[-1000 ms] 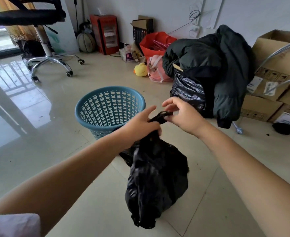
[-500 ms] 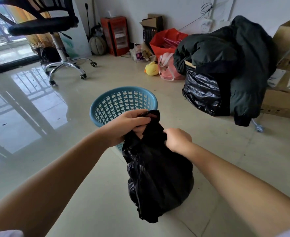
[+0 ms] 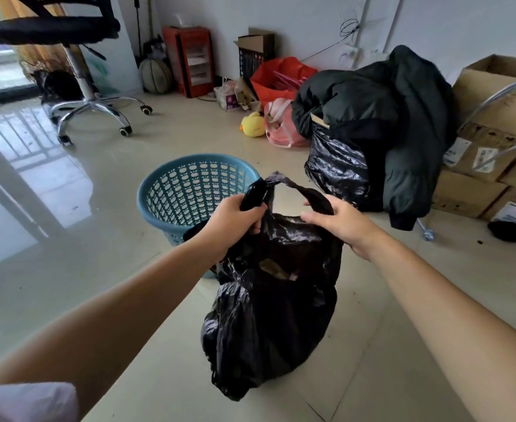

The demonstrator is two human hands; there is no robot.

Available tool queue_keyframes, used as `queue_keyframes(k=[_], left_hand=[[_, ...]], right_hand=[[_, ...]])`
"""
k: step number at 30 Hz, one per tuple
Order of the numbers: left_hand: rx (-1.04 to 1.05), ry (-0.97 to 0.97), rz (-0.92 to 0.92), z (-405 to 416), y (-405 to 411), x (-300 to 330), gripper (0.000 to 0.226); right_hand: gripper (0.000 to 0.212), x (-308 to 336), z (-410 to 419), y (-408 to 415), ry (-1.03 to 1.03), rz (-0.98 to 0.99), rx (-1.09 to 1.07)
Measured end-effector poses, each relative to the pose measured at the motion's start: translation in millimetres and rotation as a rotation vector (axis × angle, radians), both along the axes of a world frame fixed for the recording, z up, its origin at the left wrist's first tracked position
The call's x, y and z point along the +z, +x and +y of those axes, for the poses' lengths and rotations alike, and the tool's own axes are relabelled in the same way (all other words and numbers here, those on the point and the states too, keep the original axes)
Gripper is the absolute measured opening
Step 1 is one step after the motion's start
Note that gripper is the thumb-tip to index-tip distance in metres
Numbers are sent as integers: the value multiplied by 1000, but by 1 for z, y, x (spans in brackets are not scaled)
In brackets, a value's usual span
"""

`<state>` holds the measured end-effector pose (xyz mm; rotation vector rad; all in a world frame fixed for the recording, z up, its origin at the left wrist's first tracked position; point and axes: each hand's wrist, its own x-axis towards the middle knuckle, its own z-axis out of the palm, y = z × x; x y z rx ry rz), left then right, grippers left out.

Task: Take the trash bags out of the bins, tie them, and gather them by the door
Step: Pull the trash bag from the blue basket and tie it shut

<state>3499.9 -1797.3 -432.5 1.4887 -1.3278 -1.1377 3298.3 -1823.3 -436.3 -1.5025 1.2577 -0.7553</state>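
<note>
While both bare arms reach forward, the left hand is clenched around one twisted ear of the crinkled black plastic trash bag, and the right hand grips the other ear, a thin strand of plastic arching between them. This bag sits on the pale glossy tiled floor, touching the round blue perforated plastic bin at its eleven o'clock. At two o'clock, well apart, a dark padded jacket drapes over another shiny black bag.
</note>
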Motion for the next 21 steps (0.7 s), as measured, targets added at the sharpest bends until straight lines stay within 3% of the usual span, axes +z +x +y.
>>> queue_keyframes(k=[2, 4, 8, 10, 12, 17, 19, 20, 21], left_hand=[[38, -45, 49, -2, -3, 6, 16], [80, -114, 97, -3, -1, 13, 16], [108, -231, 52, -3, 4, 27, 16], [38, -251, 46, 0, 2, 36, 22], [-52, -264, 34, 4, -4, 43, 26], [-97, -374, -73, 10, -13, 50, 23], [-180, -371, -161, 17, -20, 54, 24], [-273, -341, -197, 21, -25, 58, 25], [-380, -319, -270, 25, -30, 60, 25]], right_hand=[[4, 9, 5, 4, -101, 65, 62], [5, 22, 7, 7, -138, -30, 83], [9, 57, 1, 4, -225, -535, -61], [9, 67, 4, 3, -137, -778, -3], [14, 62, 9, 6, -8, -837, 104], [28, 39, 24, 11, 65, -250, 344], [18, 39, 32, 20, -39, 54, 461], [7, 40, 36, 27, -88, 142, 464], [10, 39, 39, 32, -124, 210, 435]])
